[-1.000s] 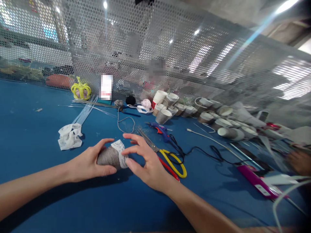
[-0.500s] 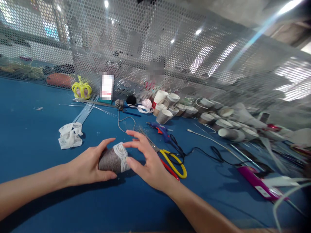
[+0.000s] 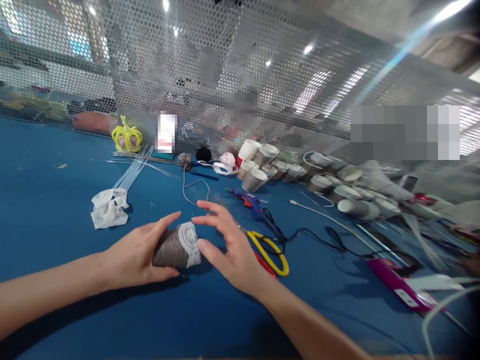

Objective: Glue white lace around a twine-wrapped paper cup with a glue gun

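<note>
The grey cup, tilted above or on the table, is clamped in the left hand [image 3: 137, 256], which hides one end [image 3: 169, 250]. The right hand [image 3: 233, 252] curves open beside its lace [image 3: 190, 242], contact unclear, partly covering the scissors [image 3: 258, 248].

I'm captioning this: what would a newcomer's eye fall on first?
Probably the grey, thread-wrapped cup with white lace, held in the left hand left of centre, the right hand open beside it. Then the yellow crown-shaped piece at the back left of the blue tabletop, and the yellow-handled scissors beside the right hand.
</note>
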Action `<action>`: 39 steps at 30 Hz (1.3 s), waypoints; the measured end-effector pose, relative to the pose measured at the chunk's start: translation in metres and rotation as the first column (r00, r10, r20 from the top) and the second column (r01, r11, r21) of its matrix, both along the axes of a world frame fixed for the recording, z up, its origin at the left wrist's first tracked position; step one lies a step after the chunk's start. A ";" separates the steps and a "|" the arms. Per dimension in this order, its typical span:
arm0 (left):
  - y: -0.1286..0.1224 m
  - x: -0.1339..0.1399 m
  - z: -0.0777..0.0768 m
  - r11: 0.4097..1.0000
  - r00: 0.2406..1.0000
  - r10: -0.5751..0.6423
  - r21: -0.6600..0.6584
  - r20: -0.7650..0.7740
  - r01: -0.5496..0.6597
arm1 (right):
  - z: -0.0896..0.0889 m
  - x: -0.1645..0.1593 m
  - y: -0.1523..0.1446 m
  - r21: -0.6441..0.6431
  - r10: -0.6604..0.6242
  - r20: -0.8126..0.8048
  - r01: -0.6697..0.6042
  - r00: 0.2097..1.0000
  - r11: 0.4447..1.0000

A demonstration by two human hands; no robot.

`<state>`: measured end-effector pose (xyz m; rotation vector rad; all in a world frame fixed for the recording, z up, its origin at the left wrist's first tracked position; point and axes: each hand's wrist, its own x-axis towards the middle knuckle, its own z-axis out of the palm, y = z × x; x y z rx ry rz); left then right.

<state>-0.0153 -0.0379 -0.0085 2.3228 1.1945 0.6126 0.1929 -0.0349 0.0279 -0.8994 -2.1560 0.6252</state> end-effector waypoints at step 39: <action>0.000 0.008 0.012 0.884 0.958 0.126 -0.467 0.259 0.010 | -0.006 -0.005 0.003 -0.402 -0.057 -0.010 0.048 0.998 0.914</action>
